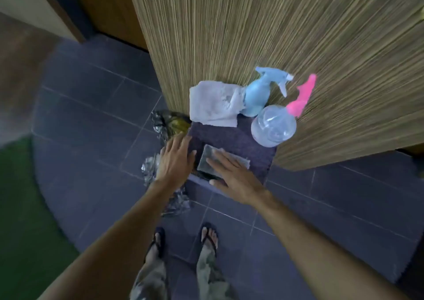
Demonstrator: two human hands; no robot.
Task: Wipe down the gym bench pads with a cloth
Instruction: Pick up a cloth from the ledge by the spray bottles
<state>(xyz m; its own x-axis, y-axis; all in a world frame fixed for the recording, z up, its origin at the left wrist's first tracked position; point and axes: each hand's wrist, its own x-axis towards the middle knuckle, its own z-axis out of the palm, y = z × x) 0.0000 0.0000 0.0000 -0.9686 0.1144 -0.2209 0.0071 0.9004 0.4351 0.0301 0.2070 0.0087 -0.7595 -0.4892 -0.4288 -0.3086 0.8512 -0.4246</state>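
Cloth (pixel 223 160), grey and folded, is lying on the purple pad (pixel 241 139) at the tabletop's six o'clock edge. We are pressing it with the right hand (pixel 231 175), fingers flat; the left hand (pixel 175 159) is resting open at nine o'clock. Wiping is seemingly starting; next, we judge, strokes toward twelve o'clock.

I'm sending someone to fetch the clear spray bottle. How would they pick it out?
Find the tall wood-grain cabinet; a purple pad sits at its foot. Two spray bottles stand along the pad's far edge. Take the clear spray bottle with the pink nozzle, not the blue spray bottle beside the white cloth.
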